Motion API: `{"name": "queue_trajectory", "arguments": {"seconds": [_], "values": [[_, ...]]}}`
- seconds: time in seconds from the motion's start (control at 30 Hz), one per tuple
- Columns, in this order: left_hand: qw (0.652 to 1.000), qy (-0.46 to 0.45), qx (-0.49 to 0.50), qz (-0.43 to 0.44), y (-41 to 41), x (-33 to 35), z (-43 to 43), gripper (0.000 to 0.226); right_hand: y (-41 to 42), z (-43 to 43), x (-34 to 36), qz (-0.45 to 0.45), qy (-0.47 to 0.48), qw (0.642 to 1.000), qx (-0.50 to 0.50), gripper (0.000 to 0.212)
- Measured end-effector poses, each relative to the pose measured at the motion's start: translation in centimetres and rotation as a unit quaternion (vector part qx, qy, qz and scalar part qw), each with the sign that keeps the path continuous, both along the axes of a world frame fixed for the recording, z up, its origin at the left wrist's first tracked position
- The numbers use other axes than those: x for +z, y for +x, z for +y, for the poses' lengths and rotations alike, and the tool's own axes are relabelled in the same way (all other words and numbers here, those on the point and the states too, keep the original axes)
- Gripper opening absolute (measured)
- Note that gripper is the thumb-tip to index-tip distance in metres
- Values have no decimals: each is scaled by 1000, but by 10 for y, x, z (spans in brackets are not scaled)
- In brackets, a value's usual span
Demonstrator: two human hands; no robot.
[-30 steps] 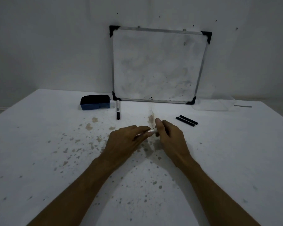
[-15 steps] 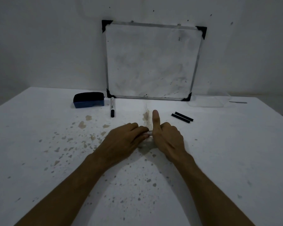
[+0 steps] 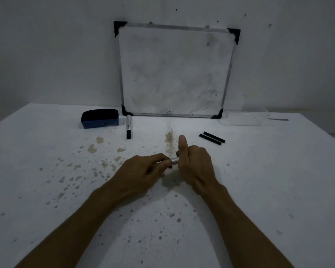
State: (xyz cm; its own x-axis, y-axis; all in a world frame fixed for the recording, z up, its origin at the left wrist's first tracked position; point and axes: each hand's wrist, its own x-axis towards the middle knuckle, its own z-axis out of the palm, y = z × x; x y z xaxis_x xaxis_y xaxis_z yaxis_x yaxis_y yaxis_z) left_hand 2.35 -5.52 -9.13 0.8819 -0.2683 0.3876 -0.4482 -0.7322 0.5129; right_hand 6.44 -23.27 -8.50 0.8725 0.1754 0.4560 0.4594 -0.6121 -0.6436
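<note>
Both hands meet over the middle of the stained white table (image 3: 46, 190). My left hand (image 3: 141, 173) grips the barrel of a white marker (image 3: 173, 161), of which only a short pale stretch shows between the hands. My right hand (image 3: 195, 167) has its fingers curled round the marker's other end, with the thumb sticking straight up. That end of the marker is hidden inside the right fist. A small whiteboard (image 3: 174, 70) with black corners leans against the wall behind.
A blue eraser with a black pad (image 3: 100, 118) lies at the back left. A second marker (image 3: 128, 127) lies beside it near the board's corner. Two short black sticks (image 3: 212, 138) lie at the right. A clear plastic lid (image 3: 244, 118) rests near the wall.
My right thumb, folded over the marker a second ago, now points straight up. Both hands stay together on the marker; the camera has shifted slightly.
</note>
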Motion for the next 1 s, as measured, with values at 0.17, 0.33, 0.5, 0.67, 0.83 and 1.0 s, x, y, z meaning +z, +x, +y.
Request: {"name": "queue_trajectory", "arguments": {"seconds": [0.17, 0.33, 0.5, 0.67, 0.83, 1.0], "values": [[965, 127, 38, -226, 8, 3, 2, 56, 9, 7, -1, 149, -27, 984, -99, 76], [966, 105, 24, -234, 11, -1, 3, 56, 10, 11, -5, 174, 33, 975, -136, 63], [998, -43, -40, 29, 7, 2, 5, 48, -2, 2, -7, -103, 31, 994, 9, 63], [996, -76, -19, 43, -5, -1, 4, 47, -4, 6, -1, -121, 18, 992, 32, 65], [995, 54, 14, -88, 2, 5, 6, 61, 0, 11, -1, 134, 27, 989, -59, 76], [997, 46, -23, -63, 6, 0, 9, 42, -1, 10, -7, 67, 49, 996, -27, 67]]}}
